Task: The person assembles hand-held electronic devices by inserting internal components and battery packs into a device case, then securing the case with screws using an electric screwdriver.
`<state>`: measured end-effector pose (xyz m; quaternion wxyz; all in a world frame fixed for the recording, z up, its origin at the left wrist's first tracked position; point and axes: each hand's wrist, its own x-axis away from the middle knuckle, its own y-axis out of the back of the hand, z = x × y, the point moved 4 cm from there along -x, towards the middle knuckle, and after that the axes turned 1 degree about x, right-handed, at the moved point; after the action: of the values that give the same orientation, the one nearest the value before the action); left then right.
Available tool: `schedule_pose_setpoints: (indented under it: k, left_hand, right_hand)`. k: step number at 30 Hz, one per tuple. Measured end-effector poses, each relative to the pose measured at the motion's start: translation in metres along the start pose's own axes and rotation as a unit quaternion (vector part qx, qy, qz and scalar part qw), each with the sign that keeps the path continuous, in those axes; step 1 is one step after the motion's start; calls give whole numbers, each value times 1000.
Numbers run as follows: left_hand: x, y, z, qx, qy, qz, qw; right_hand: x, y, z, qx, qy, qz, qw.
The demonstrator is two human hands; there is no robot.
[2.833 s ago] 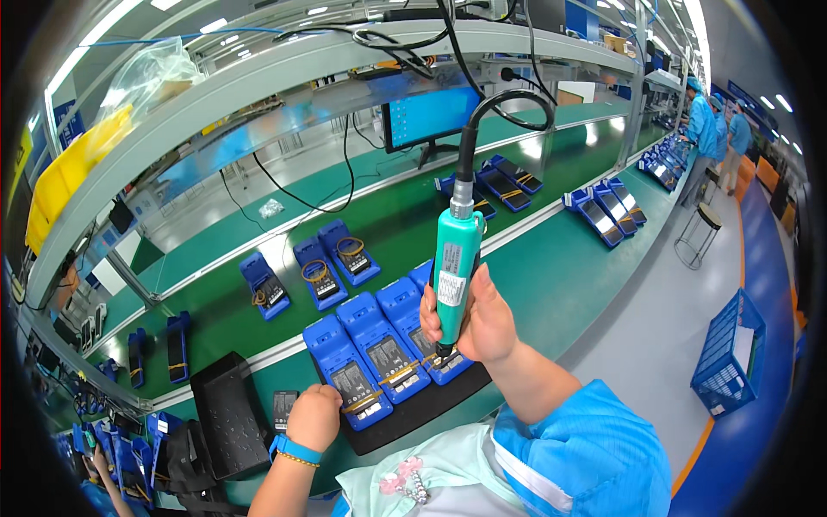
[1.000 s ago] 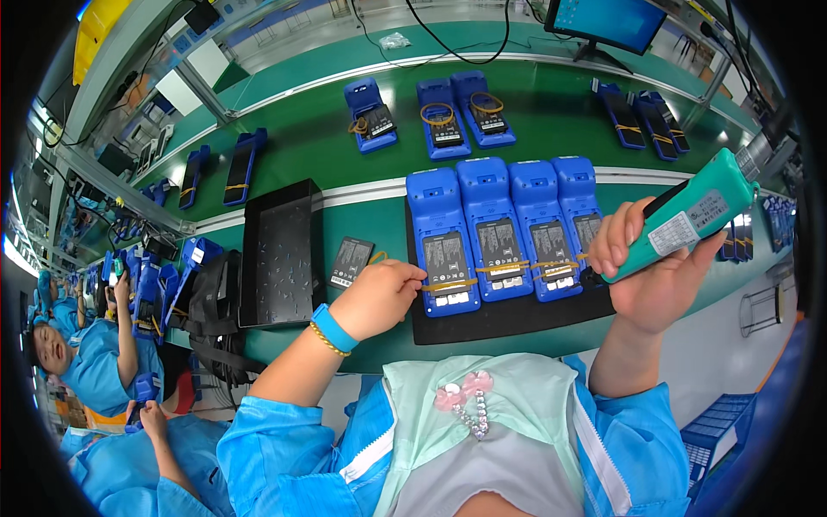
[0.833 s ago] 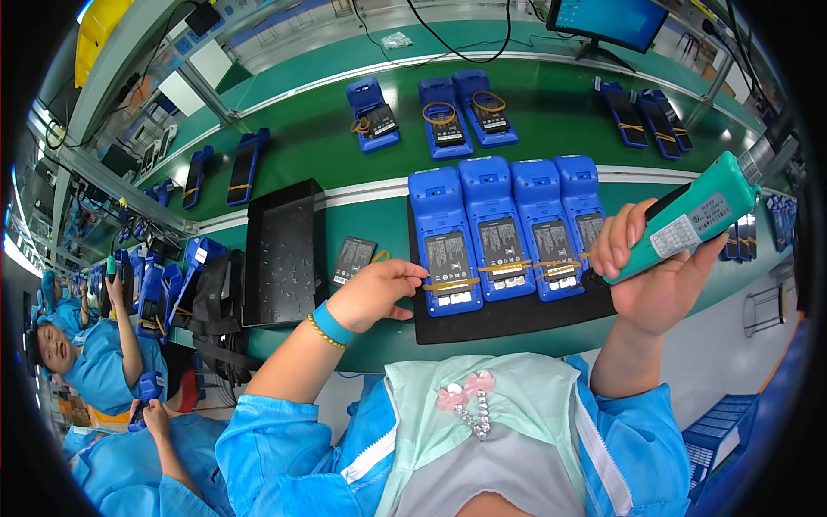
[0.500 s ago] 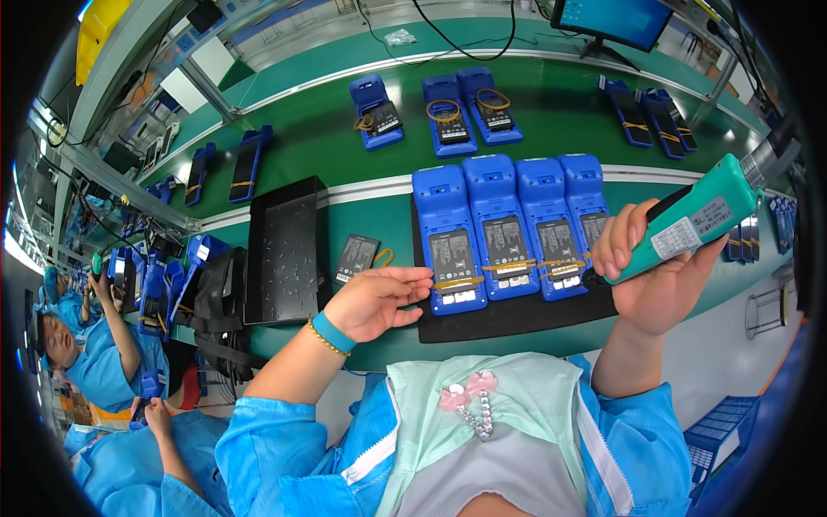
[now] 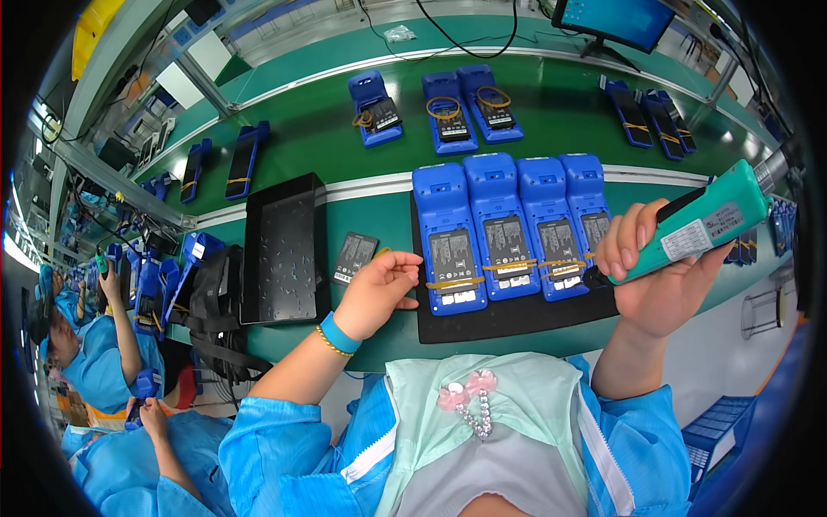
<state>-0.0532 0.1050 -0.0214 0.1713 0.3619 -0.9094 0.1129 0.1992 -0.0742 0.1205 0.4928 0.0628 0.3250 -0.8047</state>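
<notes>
Four blue handheld terminals lie face down in a row, with batteries and yellow rubber bands; the leftmost terminal (image 5: 446, 189) is nearest my left hand. My left hand (image 5: 372, 293), with a blue wristband and a beaded bracelet, is just left of it, fingers curled together; whatever they may hold is hidden. A loose dark battery (image 5: 354, 257) lies behind that hand. My right hand (image 5: 659, 289) grips a green electric screwdriver (image 5: 702, 226), held tilted over the right end of the row. Its dark tip end is beside the rightmost terminal (image 5: 586, 194).
A black tray (image 5: 320, 215) with scattered small screws stands left. Beside it is a black bag (image 5: 217, 297). More terminals with rubber bands lie on the green conveyor belt (image 5: 310, 142). A monitor (image 5: 613, 21) stands at the back. Co-workers in blue (image 5: 99, 353) sit at the left.
My left hand has drawn slightly left, away from the leftmost terminal, and its fingers have curled in. The screwdriver in my right hand has shifted slightly; the terminals stay put.
</notes>
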Motion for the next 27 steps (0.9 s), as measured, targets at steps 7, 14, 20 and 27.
schedule_pose_setpoints:
  k: [7,14,20,27]
  left_hand:
    - [17,-16,-7,-272,-215,-72,935]
    - [35,-24,13,-275,-287,-115,910]
    - [34,-16,21,-290,-313,-105,898]
    - [36,-17,16,-307,-333,-104,885]
  right_hand:
    - [-9,-56,-52,-148,-67,100,982]
    - [-13,-89,-113,-156,-98,203,962]
    - [-11,-100,-135,-63,-77,206,973]
    - [-15,-92,-144,-68,-71,233,967]
